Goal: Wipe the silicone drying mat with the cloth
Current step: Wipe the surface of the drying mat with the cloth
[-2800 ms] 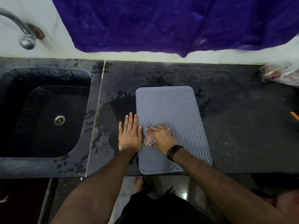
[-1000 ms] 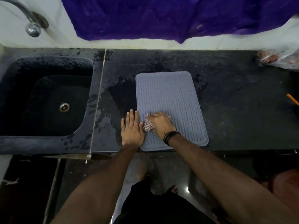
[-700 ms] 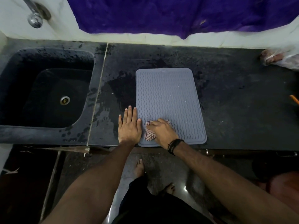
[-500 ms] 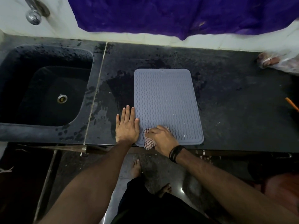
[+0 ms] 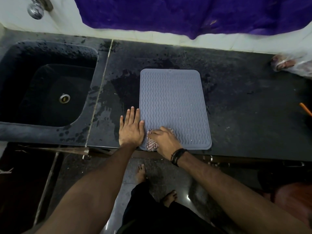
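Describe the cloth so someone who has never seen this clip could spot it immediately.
Find the grey mat on the dark counter, right of the sink. At its near left corner, the right hand presses down a small bunched cloth. It is the only striped, pinkish thing there.

One wide-angle camera sits on my head, looking forward and steeply down. It takes in the table point(image 5: 236, 98) from wall to near edge, the sink point(image 5: 50, 53) at the left, my forearms reaching in from below, and my feet on the floor point(image 5: 148, 168) underneath. Straight lines bow toward the frame's edges.
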Motion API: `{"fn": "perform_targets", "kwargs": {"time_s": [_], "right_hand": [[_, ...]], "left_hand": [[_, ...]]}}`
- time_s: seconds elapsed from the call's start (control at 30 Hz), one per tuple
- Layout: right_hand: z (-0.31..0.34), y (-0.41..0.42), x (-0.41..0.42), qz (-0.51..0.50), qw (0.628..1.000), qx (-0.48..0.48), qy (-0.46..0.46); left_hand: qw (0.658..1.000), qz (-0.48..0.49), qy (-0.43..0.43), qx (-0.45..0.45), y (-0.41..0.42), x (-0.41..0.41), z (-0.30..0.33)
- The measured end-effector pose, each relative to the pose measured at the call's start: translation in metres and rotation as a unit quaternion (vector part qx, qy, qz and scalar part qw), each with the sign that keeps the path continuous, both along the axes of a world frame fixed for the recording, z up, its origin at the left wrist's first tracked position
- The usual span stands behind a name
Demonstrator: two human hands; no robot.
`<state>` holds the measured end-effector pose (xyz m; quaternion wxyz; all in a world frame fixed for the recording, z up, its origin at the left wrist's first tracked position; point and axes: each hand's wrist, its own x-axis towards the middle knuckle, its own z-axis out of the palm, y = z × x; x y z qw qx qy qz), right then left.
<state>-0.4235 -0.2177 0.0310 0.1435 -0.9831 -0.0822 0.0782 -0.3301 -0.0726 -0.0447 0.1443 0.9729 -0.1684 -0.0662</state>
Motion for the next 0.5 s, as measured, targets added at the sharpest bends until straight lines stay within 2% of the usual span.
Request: {"fn": "perform_targets", "kwargs": {"time_s": [0.2, 0.33, 0.5], "right_hand": [[0.011, -0.009, 0.026, -0.016, 0.999, -0.021, -0.023], [0.014, -0.015, 0.053, -0.032, 0.999, -0.042, -0.001], [0.006, -0.012, 0.033, -0.019, 0.999, -0.046, 0.0]], "left_hand": [[1.0, 0.0, -0.007, 0.011, -0.001, 0.0, -0.001], [1.0, 0.004, -0.008, 0.012, -0.001, 0.0, -0.001], [1.0, 0.004, -0.009, 0.011, 0.0, 0.001, -0.006]]}}
